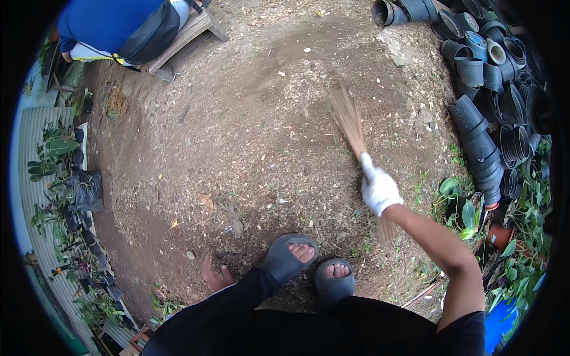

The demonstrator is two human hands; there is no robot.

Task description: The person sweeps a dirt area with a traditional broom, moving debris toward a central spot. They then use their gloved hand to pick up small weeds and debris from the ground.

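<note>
My right hand [382, 191], in a white knitted glove, is closed around a stick broom [347, 118]. The broom's thin brown bristles spread forward over the bare soil [249, 147], and its butt end shows behind my wrist. Wood chips and dry leaf bits litter the ground about the bristle tips. My left hand [216, 275] is bare and hangs low beside my left leg, its fingers apart and nothing seen in it. Dark slide sandals [289, 256] are on my feet, just right of that hand.
Stacked black plastic plant pots [476, 147] line the right side, with leafy plants [525, 222] below them. A person [116, 26] in blue sits on a low wooden bench [187, 38] at the upper left. Potted seedlings [58, 151] run along the left edge by corrugated sheeting [33, 178].
</note>
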